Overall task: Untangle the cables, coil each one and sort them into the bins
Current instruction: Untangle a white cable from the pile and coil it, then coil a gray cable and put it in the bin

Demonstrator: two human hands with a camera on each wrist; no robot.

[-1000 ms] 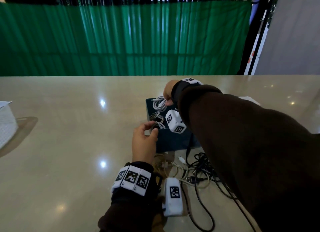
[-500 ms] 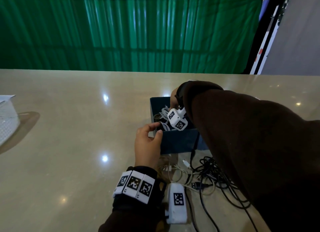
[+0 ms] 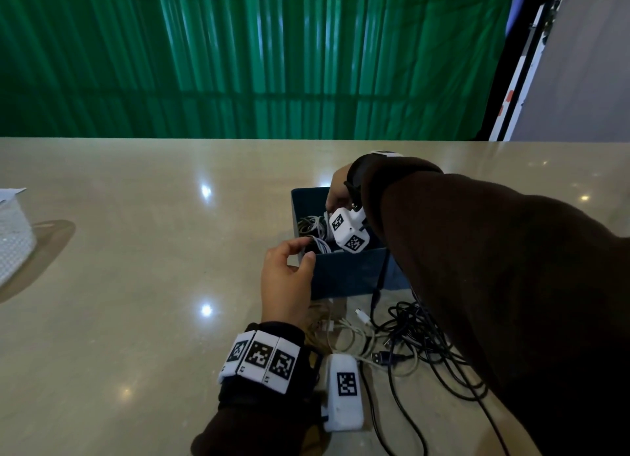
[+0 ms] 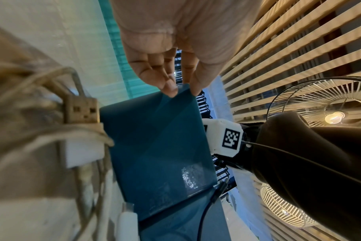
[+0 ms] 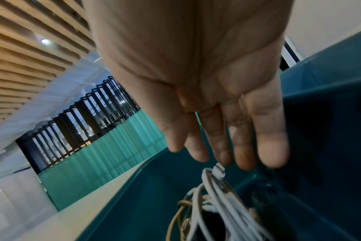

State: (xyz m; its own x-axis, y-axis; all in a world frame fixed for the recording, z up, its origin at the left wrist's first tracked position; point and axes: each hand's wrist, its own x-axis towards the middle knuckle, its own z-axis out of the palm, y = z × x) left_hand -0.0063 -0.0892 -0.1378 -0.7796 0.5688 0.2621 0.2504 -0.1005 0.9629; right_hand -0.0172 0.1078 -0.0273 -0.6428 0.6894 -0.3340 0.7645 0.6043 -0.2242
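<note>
A dark teal bin [image 3: 347, 275] stands mid-table with coiled white cables [image 3: 312, 223] inside. My left hand [image 3: 301, 251] pinches the bin's near left corner between thumb and fingers; the left wrist view shows the fingertips [image 4: 170, 92] on the bin [image 4: 159, 146] rim. My right hand [image 3: 335, 196] reaches down into the bin. In the right wrist view its fingers [image 5: 243, 146] are straight, just above the white coil [image 5: 216, 203], holding nothing. A tangle of black cables [image 3: 419, 346] and white cables [image 3: 341, 333] lies on the table in front of the bin.
A white mesh basket [image 3: 13, 241] sits at the table's far left edge. The glossy beige table [image 3: 136, 251] runs back to a green curtain [image 3: 238, 63]. My right sleeve [image 3: 494, 285] covers the right side of the tangle.
My right hand has gone down into the bin with the white coil and released it; its fingers are now straight. The left hand stays at the bin's corner.
</note>
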